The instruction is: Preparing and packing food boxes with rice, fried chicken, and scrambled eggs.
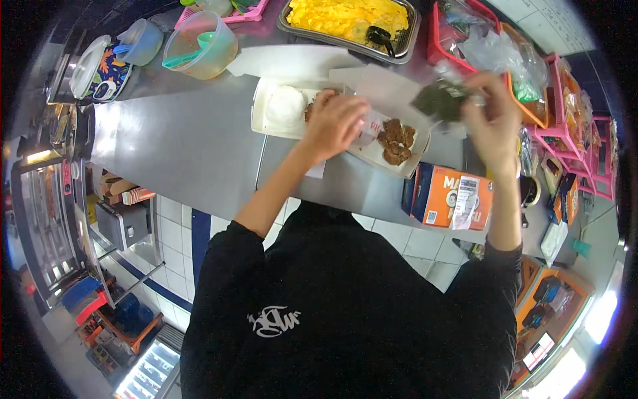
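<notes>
My right hand (493, 120) pinches the edge of a clear plastic packet with dark green contents (441, 100), held up over the right side of the food boxes. My left hand (335, 122) reaches across two open paper boxes, its fingers bent downward; what they grip is hidden, though something clear shows beside the fingertips. White rice in a rounded mound (286, 106) fills part of the left box (262, 124), with some brown food half covered by my hand. Pieces of brown meat (396, 141) lie in the right box (420, 147).
Behind the boxes stands a metal tray (399, 54) of yellow food with a black utensil. Plastic tubs (211, 56) sit at the back left, and pink and orange baskets (531, 110) with bags line the right. An orange carton (458, 199) lies by the front edge.
</notes>
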Demonstrator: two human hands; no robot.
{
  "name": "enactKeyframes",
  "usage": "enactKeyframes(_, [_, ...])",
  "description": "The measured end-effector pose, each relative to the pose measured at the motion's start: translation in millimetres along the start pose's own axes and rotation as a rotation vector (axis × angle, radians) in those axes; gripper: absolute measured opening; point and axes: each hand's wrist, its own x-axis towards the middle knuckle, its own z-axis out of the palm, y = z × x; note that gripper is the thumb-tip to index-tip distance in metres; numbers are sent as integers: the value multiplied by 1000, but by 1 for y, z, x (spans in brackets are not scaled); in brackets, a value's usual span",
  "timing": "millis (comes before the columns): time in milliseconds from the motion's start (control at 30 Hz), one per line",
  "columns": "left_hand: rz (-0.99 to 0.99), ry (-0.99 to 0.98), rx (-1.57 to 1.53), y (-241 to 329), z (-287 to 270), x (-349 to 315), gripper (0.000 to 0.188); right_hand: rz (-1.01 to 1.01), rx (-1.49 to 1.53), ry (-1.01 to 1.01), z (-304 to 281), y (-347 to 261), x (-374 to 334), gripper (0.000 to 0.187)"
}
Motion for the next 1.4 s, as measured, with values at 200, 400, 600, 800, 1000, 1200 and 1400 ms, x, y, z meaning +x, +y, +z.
enactKeyframes(200, [-250, 45, 152, -69, -62, -41, 31, -461, -491, 87, 63, -5, -9, 15])
enactKeyframes(400, [-298, 54, 201, -77, -62, -62, 29, -23, -324, -328, 89, -50, 8, 14])
enactKeyframes(600, [-246, 95, 82, -85, -65, -56, 23, -288, -219, -204, 157, -65, 47, 23])
enactKeyframes(800, [-315, 451, -36, -84, -102, -54, 18, -174, -267, 66, 94, -5, 124, 22])
enactKeyframes(1000, [-149, 338, -380, -85, -154, 67, 22, 317, -673, -399, 102, 106, 143, 38])
enactKeyframes(1200, [-1188, -59, -1715, -120, -106, 156, 41, 550, -969, -540, 148, 120, 161, 49])
enactKeyframes(1400, [-1619, -486, -1636, -131, -53, 156, 86, 214, -764, -341, 125, 110, 178, 25])
